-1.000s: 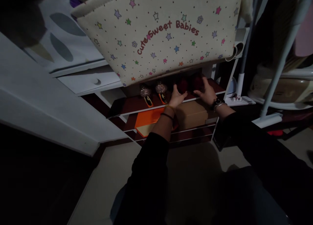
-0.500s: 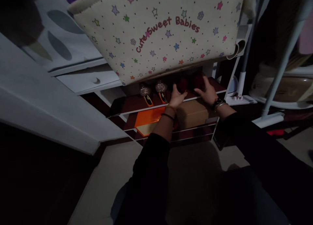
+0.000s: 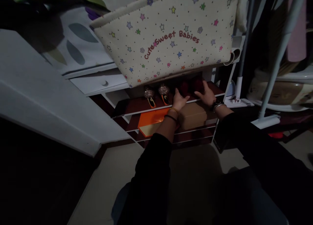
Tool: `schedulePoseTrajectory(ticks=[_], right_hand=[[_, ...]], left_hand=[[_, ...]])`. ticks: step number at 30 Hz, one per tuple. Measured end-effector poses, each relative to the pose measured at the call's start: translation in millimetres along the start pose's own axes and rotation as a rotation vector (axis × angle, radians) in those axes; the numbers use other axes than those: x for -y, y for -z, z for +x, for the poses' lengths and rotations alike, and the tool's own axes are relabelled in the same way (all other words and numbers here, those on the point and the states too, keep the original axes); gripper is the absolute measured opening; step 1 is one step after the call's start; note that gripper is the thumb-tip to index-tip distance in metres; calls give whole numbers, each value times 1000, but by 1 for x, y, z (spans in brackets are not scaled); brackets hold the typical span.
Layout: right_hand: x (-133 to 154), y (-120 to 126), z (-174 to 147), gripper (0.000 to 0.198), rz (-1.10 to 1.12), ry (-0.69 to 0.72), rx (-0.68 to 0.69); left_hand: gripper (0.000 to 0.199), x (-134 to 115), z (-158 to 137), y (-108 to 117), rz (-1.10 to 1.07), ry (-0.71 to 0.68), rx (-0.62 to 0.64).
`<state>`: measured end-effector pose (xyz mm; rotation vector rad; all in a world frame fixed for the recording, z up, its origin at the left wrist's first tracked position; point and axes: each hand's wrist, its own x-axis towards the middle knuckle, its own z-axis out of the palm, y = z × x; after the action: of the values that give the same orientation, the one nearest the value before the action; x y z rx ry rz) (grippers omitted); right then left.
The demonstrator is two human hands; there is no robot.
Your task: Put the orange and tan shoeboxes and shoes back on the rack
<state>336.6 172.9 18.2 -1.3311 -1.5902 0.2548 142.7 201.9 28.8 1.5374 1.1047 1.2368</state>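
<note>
- One shelf unit (image 3: 135,104) takes up the middle of my dim feed.
- A star-printed bag (image 3: 171,45) overhangs its upper board.
- An orange box (image 3: 153,115) and a cardboard box (image 3: 194,114) sit on the board below.
- I have the left hand (image 3: 180,101) half open, thumb spread, at the left of two dark red things (image 3: 185,87); I can't tell whether it grips.
- I have the right hand (image 3: 207,95) half open at their right, grip equally unclear.
- The red pair lies between both hands on the upper board, glittery shoes (image 3: 149,93) to the left.
</note>
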Motion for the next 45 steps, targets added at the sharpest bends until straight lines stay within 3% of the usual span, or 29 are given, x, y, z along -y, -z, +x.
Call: schedulePoseTrajectory(ticks=[3,7,12,16,20,24,27,30,33,36,39,42,45], right_hand=[[0,3,-1,102,25,-39,39],[3,7,-18,114,105,-33,-18],[28,14,-93,85,171,65,-93],[39,3,-173,55,347,-9,-108],[30,-20,-227,41,469,-224,-85],[29,-46,-248,49,681,-504,-14],[40,-67,-256,55,890,-773,25],[53,-85,-259,52,1003,-916,21],[69,-89,-249,51,1082,-866,35],[95,-75,-224,58,1259,-699,59],[132,-47,-196,79,1383,-464,155],[168,-18,-179,103,1388,-244,286],[187,2,-180,117,1329,-70,344]], left_hand=[[119,-7,-11,0,-1,85,17],[109,-2,-42,9,-62,-44,20],[80,21,-129,36,21,-320,108],[56,49,-201,56,105,-381,120],[49,88,-237,63,66,-216,137],[43,116,-246,51,-52,117,83],[42,119,-249,37,-144,254,127],[45,110,-249,30,-276,363,107],[52,90,-242,30,-462,378,40],[67,54,-230,39,-657,237,62],[97,3,-222,57,-792,30,192],[122,-43,-224,77,-781,-139,329],[132,-63,-236,91,-769,-261,460]])
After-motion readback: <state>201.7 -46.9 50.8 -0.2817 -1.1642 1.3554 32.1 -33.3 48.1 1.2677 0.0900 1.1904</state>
